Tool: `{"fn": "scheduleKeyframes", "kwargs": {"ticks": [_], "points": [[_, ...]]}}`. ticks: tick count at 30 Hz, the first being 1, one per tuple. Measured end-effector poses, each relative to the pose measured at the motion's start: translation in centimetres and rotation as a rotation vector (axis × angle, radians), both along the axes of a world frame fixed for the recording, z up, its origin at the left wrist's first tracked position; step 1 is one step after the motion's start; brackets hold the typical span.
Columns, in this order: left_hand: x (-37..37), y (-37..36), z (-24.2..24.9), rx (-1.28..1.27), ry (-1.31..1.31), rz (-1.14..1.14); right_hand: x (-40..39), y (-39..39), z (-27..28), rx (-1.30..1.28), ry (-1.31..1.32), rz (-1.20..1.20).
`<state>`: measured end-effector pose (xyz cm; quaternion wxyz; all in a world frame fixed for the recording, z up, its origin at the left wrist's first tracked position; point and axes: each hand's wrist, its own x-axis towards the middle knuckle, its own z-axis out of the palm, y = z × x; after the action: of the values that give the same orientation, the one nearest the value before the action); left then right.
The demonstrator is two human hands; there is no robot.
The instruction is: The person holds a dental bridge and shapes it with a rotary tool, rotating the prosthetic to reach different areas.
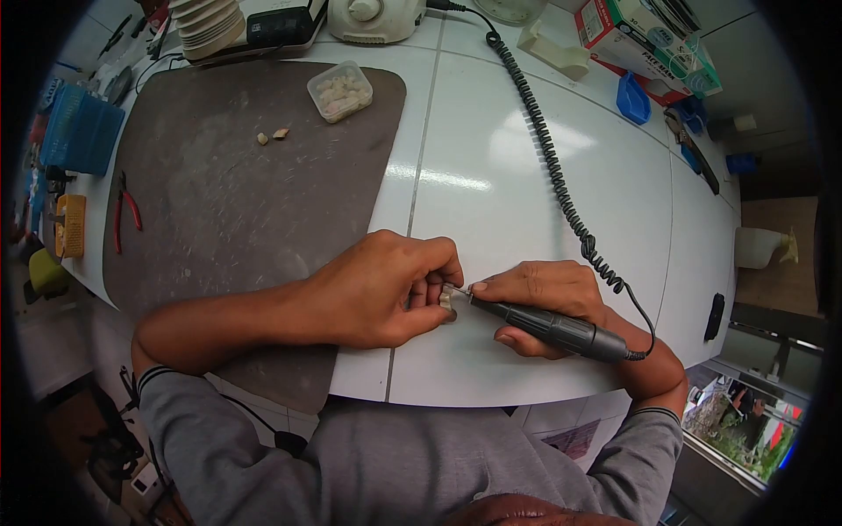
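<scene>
Between the thumb and fingers of my left hand (386,289) is a small cream-coloured piece (446,298), partly covered by the fingertips; its exact kind does not show clearly. My right hand (548,298) is wrapped round a black handheld rotary tool (561,329), held almost level with its tip pointing left. The thin metal bit (458,290) reaches the small piece; whether it touches cannot be made out. From the tool's rear end a coiled black cord (561,175) runs up across the white tabletop (509,210).
On a brown mat (228,202) are a clear tub of pale pieces (340,93), two loose bits (272,136) and red-handled pliers (125,215). A white control unit (375,19) stands at the back. Right are a carton (645,48), a blue tray (632,98) and a spray bottle (761,248).
</scene>
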<state>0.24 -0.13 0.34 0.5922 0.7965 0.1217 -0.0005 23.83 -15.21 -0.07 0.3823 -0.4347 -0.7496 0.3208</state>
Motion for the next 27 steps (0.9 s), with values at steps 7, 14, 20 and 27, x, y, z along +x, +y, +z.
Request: {"fn": "scheduleKeyframes", "kwargs": {"ticks": [7,14,20,27], "points": [[-0.01,0.05,0.07,-0.005,-0.006,-0.004,-0.02,-0.01,0.03,-0.015,-0.003,-0.012],[0.00,0.08,0.24,0.002,0.015,-0.004,-0.09,-0.05,-0.09,-0.005,-0.009,-0.015],[-0.07,0.00,-0.06,-0.003,-0.002,0.000,0.02,0.02,-0.14,0.006,0.011,0.023],[-0.06,0.07,0.21,-0.006,0.004,-0.005,0.10,0.03,-0.16,-0.001,0.018,0.043]]}}
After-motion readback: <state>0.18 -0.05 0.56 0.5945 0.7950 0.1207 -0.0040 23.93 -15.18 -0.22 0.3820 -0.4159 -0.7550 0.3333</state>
